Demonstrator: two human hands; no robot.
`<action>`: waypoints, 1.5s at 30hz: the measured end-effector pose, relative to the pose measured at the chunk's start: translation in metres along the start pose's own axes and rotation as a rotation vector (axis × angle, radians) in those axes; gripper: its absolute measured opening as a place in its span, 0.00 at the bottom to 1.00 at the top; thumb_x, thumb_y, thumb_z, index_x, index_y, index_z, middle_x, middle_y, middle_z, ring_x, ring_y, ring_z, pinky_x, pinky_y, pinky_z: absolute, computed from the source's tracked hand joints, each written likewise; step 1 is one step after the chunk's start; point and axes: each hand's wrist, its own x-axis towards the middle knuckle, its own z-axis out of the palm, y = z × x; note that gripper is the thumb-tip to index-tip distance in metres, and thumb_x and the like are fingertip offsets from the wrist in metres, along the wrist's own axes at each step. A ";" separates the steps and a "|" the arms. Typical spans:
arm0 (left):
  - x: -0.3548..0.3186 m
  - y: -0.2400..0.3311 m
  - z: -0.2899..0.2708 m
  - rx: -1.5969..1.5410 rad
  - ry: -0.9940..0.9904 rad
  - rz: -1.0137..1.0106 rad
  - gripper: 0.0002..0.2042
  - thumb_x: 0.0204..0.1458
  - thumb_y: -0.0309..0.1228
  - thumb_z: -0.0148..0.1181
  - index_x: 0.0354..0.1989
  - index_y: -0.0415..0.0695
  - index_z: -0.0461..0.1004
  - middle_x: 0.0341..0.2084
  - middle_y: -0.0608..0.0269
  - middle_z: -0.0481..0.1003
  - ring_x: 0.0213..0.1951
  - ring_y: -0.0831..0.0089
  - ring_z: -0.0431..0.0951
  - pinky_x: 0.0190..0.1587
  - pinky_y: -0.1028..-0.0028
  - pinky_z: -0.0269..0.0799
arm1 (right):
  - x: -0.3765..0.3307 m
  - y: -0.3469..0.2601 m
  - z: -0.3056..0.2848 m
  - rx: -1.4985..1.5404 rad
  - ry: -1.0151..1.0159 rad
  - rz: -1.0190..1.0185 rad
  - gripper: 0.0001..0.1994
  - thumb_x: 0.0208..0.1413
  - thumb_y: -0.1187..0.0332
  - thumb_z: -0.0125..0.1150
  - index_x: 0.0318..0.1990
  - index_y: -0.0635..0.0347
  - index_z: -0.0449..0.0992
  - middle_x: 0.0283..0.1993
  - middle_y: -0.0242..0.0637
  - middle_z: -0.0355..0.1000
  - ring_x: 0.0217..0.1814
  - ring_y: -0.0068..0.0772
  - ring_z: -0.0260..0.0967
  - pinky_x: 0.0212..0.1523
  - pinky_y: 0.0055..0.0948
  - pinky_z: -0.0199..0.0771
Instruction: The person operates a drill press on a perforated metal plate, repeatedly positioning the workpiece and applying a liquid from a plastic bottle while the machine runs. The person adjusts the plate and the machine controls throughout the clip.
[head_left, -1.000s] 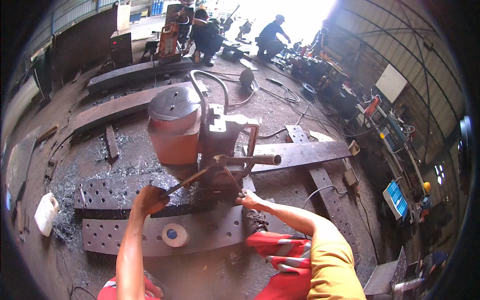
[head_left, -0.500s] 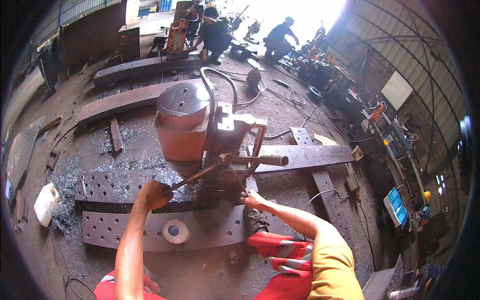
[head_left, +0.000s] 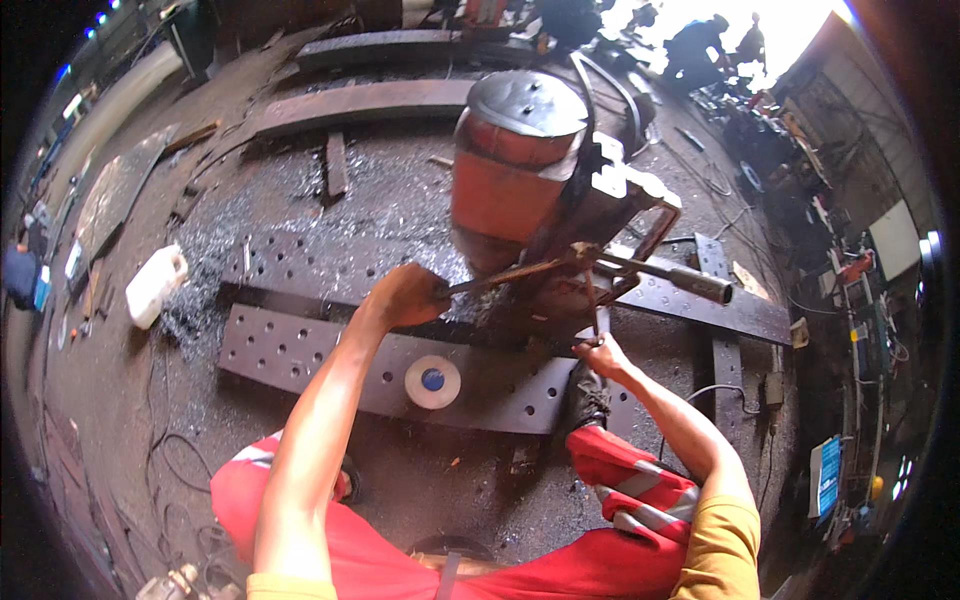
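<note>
An orange drilling machine (head_left: 503,190) with a dark round top stands over the holed steel plates. Rods branch from a hub on its near side. My left hand (head_left: 408,296) is closed around the end of the left rod (head_left: 512,272). Lower and to the right, my right hand (head_left: 603,355) grips a thin rod (head_left: 601,315) that hangs from the hub; its fingers are partly hidden. A third, thicker tube-ended bar (head_left: 690,280) points right, untouched. Under the hands lies a long steel plate (head_left: 330,355) with rows of holes. On it sits a round white thing (head_left: 432,382) with a blue middle.
Metal shavings (head_left: 210,300) litter the floor by a white jug (head_left: 157,287). Another holed plate (head_left: 715,305) lies right of the machine. Curved steel beams (head_left: 370,103) lie beyond. A cable (head_left: 715,388) loops at the right. People (head_left: 697,52) crouch at the far end.
My view has turned left and downward, so the machine and plates sit farther right in the picture. Both hands keep hold of the same rods.
</note>
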 end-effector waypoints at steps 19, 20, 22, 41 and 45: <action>0.004 -0.003 0.007 0.060 0.000 0.046 0.14 0.53 0.43 0.58 0.31 0.45 0.81 0.25 0.46 0.78 0.32 0.43 0.78 0.35 0.53 0.73 | -0.007 -0.013 -0.012 0.173 -0.196 0.052 0.15 0.53 0.66 0.61 0.16 0.54 0.68 0.13 0.24 0.59 0.13 0.19 0.53 0.15 0.29 0.49; 0.003 -0.002 0.005 0.061 -0.002 0.044 0.14 0.53 0.43 0.58 0.31 0.45 0.81 0.25 0.46 0.78 0.32 0.43 0.78 0.35 0.53 0.73 | -0.008 -0.017 -0.012 0.228 -0.217 0.086 0.15 0.53 0.66 0.61 0.16 0.54 0.68 0.13 0.24 0.59 0.13 0.19 0.53 0.15 0.29 0.49; 0.002 -0.003 0.004 0.062 -0.006 0.041 0.14 0.53 0.43 0.58 0.31 0.45 0.81 0.25 0.46 0.78 0.32 0.43 0.78 0.35 0.53 0.73 | -0.008 -0.020 -0.011 0.274 -0.247 0.125 0.16 0.54 0.67 0.61 0.16 0.53 0.67 0.13 0.24 0.59 0.12 0.19 0.54 0.15 0.28 0.49; 0.001 0.003 -0.003 0.057 -0.071 -0.057 0.15 0.50 0.42 0.56 0.36 0.45 0.83 0.32 0.45 0.80 0.39 0.45 0.80 0.44 0.54 0.77 | 0.000 -0.003 -0.008 -0.016 -0.112 -0.052 0.14 0.54 0.65 0.58 0.20 0.53 0.62 0.15 0.23 0.56 0.15 0.19 0.52 0.17 0.29 0.50; -0.002 0.007 -0.007 0.042 -0.067 -0.045 0.15 0.50 0.42 0.55 0.35 0.45 0.82 0.31 0.45 0.79 0.38 0.45 0.80 0.43 0.53 0.76 | -0.008 -0.013 -0.006 0.001 -0.110 -0.071 0.18 0.54 0.66 0.55 0.13 0.52 0.60 0.12 0.21 0.53 0.14 0.17 0.49 0.16 0.29 0.47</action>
